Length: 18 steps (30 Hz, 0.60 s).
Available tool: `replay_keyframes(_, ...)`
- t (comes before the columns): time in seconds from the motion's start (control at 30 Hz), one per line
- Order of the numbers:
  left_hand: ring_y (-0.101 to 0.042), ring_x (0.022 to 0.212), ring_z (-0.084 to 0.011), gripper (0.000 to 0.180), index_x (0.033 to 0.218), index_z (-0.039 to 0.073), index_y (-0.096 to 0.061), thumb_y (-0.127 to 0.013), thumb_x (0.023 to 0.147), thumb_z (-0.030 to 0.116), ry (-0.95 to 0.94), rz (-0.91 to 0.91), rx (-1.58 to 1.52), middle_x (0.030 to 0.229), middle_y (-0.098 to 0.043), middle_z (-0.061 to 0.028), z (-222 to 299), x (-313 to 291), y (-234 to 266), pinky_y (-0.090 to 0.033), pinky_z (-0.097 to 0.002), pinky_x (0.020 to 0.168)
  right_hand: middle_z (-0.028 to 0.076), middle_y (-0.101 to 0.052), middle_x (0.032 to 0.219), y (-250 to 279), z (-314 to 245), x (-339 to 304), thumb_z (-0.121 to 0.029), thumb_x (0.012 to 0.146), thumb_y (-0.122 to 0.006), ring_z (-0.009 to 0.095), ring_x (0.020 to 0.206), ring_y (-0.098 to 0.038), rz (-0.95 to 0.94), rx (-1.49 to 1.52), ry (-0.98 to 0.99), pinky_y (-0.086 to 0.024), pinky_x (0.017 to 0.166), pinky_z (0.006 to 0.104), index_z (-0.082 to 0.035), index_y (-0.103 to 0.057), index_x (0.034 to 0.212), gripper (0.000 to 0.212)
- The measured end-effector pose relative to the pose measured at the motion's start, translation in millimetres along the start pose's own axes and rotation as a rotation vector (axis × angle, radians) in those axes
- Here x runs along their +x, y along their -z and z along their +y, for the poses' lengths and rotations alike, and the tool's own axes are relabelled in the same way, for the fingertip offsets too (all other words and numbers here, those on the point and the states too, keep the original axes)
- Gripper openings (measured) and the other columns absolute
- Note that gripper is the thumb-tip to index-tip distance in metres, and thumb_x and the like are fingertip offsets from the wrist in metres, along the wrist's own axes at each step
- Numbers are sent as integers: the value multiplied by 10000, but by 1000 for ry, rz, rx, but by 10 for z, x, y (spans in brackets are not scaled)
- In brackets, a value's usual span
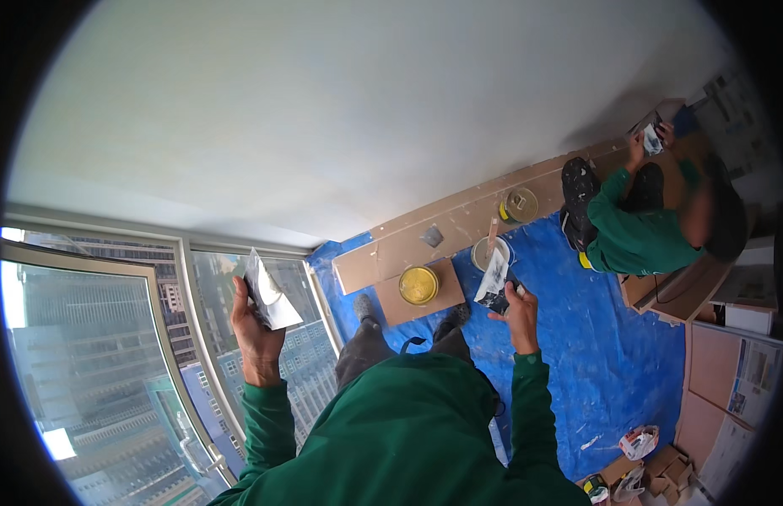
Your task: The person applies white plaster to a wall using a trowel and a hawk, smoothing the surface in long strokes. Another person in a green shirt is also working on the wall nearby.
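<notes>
At eight o'clock our left hand (pixel 261 339) grips a scraper (pixel 273 300); at four, our right hand (pixel 521 320), another scraper (pixel 494 280). Best tilt neither.

Here's a broad, pale flat blade (pixel 276 309) gleaming with white smears, one corner pointing up, in the left hand (pixel 258 336), and a dark, white-caked scraper (pixel 494 274) sits tilted in the right hand (pixel 521 316).

The left hand (pixel 256 337) holds a shiny flat scraper (pixel 274 309); the right hand (pixel 521 319) grips another scraper (pixel 493 298) carrying white paste (pixel 494 273). A yellow bucket (pixel 418 287) stands on cardboard (pixel 448 287) below.
</notes>
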<state>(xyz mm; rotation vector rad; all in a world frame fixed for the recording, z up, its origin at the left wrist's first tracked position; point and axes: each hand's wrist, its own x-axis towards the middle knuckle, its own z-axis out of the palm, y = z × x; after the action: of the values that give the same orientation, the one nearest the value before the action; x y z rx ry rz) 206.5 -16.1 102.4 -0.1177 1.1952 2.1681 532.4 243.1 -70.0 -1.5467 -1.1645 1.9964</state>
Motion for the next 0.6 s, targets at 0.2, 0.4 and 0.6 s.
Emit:
replay_keyframes(0.2, -679, 838, -174, 399, 1119, 89, -633, -518, 978, 444, 131, 18, 17, 976, -702, -24, 79, 276, -26, -555, -335, 758, 125, -541, 1288, 25, -1489, 97, -280, 974, -576, 233, 1065, -605, 327, 557, 699, -599, 741, 464, -62, -459, 1348, 448)
replay_keyframes(0.4, -618, 1102, -233, 499, 1268, 21, -554, -478, 997, 433, 312, -135, 24, 1211, -640, -98, 240, 777, 391, -476, -396, 980, 126, -603, 1194, -453, -2225, -116, -290, 973, -580, 247, 1003, -636, 316, 446, 869, -599, 756, 472, -3, -516, 1267, 416)
replay_keyframes(0.6, -612, 1118, -231, 464, 1265, -12, -549, -498, 1001, 367, 513, -211, 97, 1226, -631, -111, 249, 1351, 914, -466, -393, 990, 114, -620, 1162, -1350, -544, -44, -344, 991, -531, 255, 1007, -643, 277, 435, 265, -586, 768, 496, -34, -515, 1248, 403)
